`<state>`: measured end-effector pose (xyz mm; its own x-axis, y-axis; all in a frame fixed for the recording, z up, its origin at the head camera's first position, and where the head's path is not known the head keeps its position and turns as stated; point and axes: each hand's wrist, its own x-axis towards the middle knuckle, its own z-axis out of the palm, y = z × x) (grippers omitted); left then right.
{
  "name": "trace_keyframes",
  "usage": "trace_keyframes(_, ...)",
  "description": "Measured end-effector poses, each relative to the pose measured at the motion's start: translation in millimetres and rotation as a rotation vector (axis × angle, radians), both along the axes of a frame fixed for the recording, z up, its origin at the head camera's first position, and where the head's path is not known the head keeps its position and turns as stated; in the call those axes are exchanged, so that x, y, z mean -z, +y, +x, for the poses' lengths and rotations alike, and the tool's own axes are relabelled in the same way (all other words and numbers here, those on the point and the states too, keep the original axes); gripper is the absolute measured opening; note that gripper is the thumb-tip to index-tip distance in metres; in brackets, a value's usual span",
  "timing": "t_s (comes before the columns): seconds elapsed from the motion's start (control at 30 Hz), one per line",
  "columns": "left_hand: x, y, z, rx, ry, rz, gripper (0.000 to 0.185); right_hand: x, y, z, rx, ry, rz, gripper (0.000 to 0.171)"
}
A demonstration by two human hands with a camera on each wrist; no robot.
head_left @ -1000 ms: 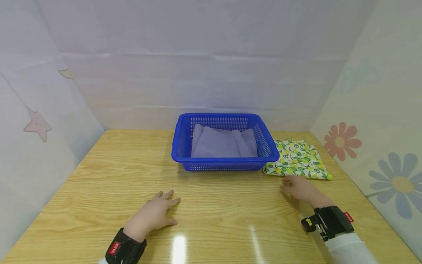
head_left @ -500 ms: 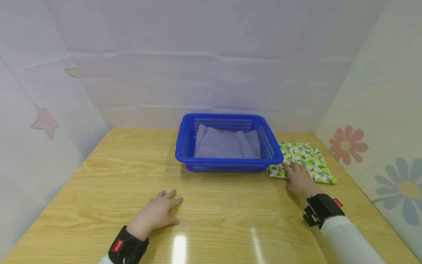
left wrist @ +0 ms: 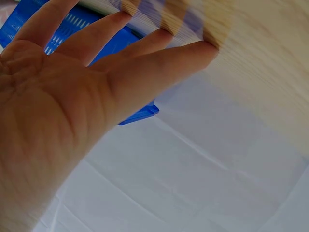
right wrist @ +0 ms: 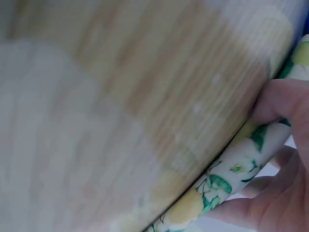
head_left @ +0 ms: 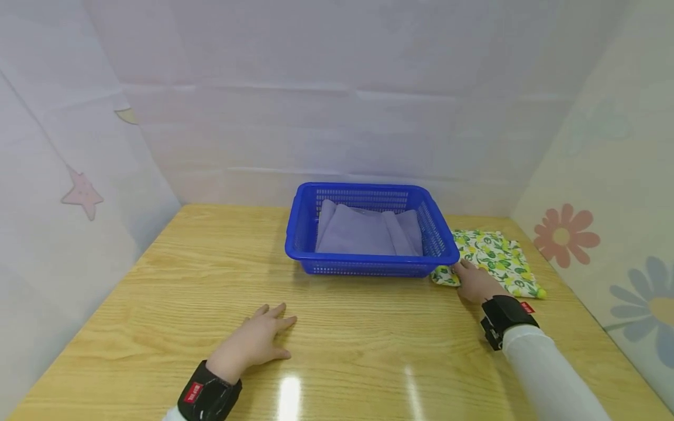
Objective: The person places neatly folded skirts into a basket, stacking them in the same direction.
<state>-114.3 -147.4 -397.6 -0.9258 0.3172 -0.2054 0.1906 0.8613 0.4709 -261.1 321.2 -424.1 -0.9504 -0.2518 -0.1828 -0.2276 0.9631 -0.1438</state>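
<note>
My left hand [head_left: 261,334] lies flat on the wooden table [head_left: 174,280], fingers straight and spread, holding nothing; the left wrist view shows its open palm [left wrist: 72,101] pressed to the wood. My right hand [head_left: 470,278] reaches to the near left corner of a folded lemon-print cloth [head_left: 500,260] lying right of a blue plastic basket [head_left: 368,266]. In the right wrist view my thumb and fingers [right wrist: 282,104] pinch the folded edge of that cloth [right wrist: 231,179]. A folded lilac cloth [head_left: 368,233] lies inside the basket.
Pale walls with star and flower stickers close in the table on three sides. The basket sits at the middle back, and its corner [left wrist: 140,113] shows past my left fingers. Bare wood stretches across the left half and the front.
My right hand has moved forward from the bare table onto the lemon-print cloth's near corner and taken hold of its edge. The left hand has stayed flat in place.
</note>
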Motion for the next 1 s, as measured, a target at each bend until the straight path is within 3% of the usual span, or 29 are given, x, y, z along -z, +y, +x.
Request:
trace_keyframes(0.13,-0.9,1,0.8,-0.004,-0.005,-0.001,0.066,3.6,0,1.1,0.016,0.035,0.015,0.063)
trace_keyframes(0.27,-0.4,1,0.4,-0.005,-0.01,-0.007,0.066,7.3,-1,0.6,0.033,0.019,0.097,0.06)
trace_keyframes(0.43,-0.3,1,-0.3,-0.001,-0.006,-0.013,0.064,3.8,-1,0.4,-0.016,-0.023,0.189,0.05)
trace_keyframes(0.67,2.0,3,-0.7,0.001,0.016,-0.027,0.059,-1.2,10,12.0,-0.119,-0.022,0.127,0.047)
trace_keyframes(0.83,3.9,3,-0.7,0.001,0.024,-0.033,0.057,-3.0,13,23.7,-0.172,-0.007,0.186,0.041)
trace_keyframes(1.0,3.4,3,-0.4,-0.011,0.022,-0.037,0.056,-4.9,11,36.8,-0.094,-0.02,0.088,0.05)
